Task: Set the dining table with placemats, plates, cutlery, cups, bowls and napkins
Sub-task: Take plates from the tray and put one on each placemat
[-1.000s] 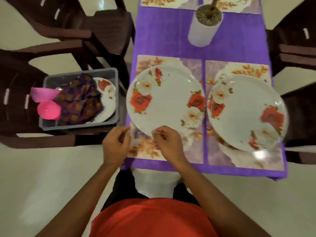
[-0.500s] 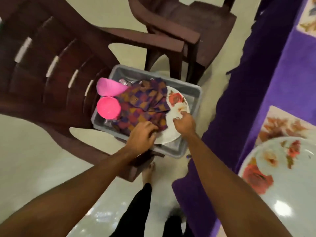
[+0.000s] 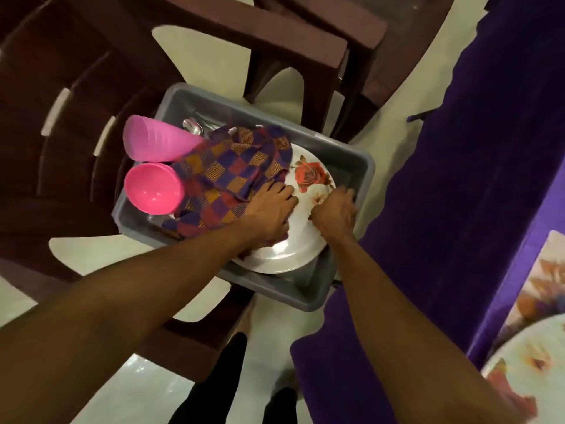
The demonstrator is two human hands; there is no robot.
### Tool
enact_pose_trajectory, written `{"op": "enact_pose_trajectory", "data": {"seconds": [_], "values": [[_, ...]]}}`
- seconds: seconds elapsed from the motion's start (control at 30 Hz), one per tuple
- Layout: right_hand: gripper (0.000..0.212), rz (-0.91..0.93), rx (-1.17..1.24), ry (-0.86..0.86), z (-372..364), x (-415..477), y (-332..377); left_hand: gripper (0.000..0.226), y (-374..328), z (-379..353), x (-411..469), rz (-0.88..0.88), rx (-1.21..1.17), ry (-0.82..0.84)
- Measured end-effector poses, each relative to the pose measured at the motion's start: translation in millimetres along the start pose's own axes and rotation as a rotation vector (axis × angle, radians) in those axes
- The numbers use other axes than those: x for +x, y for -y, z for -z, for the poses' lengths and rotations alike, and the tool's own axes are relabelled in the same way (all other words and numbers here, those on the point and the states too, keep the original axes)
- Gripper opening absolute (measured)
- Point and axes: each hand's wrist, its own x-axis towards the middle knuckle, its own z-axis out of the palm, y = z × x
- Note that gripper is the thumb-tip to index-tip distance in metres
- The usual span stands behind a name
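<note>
A grey tub (image 3: 351,166) sits on a brown chair seat and holds a white rose-patterned plate (image 3: 308,179). Checked purple-and-orange napkins (image 3: 232,172) lie over the plate's left part. Both hands are down in the tub. My right hand (image 3: 334,209) curls over the plate's right rim. My left hand (image 3: 269,206) lies on the plate at the napkins' edge with bent fingers; whether it grips anything is hidden. Two pink cups are at the tub's left, one lying on its side (image 3: 159,142) and one upright (image 3: 153,188). Metal spoons (image 3: 192,125) show behind the napkins.
The purple-clothed table (image 3: 458,209) is at the right, with a floral placemat (image 3: 547,270) and another rose plate (image 3: 535,362) on it at the frame edge. Brown chairs (image 3: 61,87) stand left and behind the tub. My legs are on the pale floor below.
I turned from the table, where both hands were at a plate's near edge, to the tub on the chair. Both hands reached in and now sit further onto the plate.
</note>
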Motion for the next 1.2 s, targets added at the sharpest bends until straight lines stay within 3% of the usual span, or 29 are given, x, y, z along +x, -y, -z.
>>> {"op": "enact_pose_trajectory", "data": {"seconds": [0.27,0.57,0.93,1.2], "values": [[0.069,-0.075,0.039,0.029,9,3,16,0.047,31,0,-40,0.005,0.003,-0.070],[0.049,-0.100,0.091,-0.016,12,0,14,0.049,28,-4,-35,0.057,-0.016,-0.048],[0.049,-0.111,0.178,0.029,19,-1,18,0.046,35,-3,-43,0.076,-0.037,-0.121],[0.014,0.104,0.052,0.089,58,-22,19,0.044,43,14,-60,0.034,-0.098,-0.157]]}}
